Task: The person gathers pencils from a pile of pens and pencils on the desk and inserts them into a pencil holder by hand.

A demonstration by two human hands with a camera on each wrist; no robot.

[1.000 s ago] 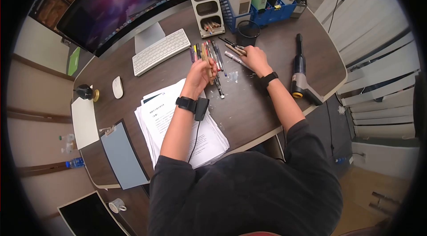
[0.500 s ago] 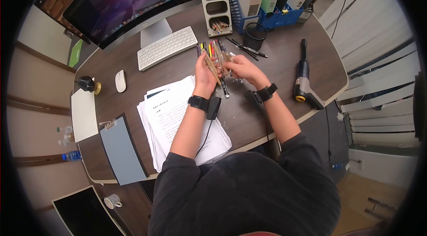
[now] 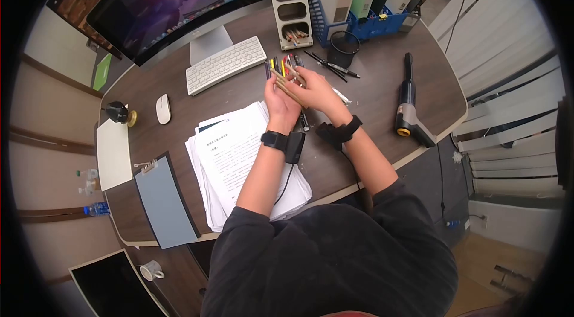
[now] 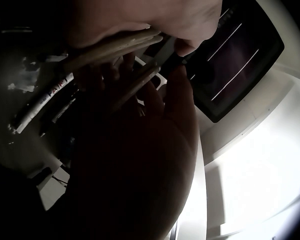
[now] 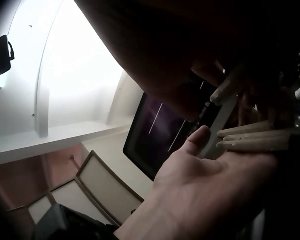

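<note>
My left hand (image 3: 281,107) is turned palm up, with several plain wooden pencils (image 5: 255,137) lying across the palm and its fingers curled up beyond them. Over it reaches my right hand (image 3: 321,93), pinching another pencil (image 5: 227,89) close above those. In the head view the right hand covers part of the left fingers. Just past both hands a row of coloured pens (image 3: 277,66) lies on the desk. A white paint marker (image 4: 42,102) rests beside the hands, and a few black pens (image 3: 336,68) lie farther right.
A black mesh cup (image 3: 345,48) and a white organizer (image 3: 291,13) with pencils stand behind the pens. Stacked papers (image 3: 236,161) lie under the left forearm. Around them are a keyboard (image 3: 226,66), a mouse (image 3: 163,109), a clipboard (image 3: 164,200) and a handheld vacuum (image 3: 408,98).
From beside the mesh cup, my right hand has moved left with pencils and now overlaps my left hand. The left hand has turned more palm up. The white marker and black pens stay on the desk.
</note>
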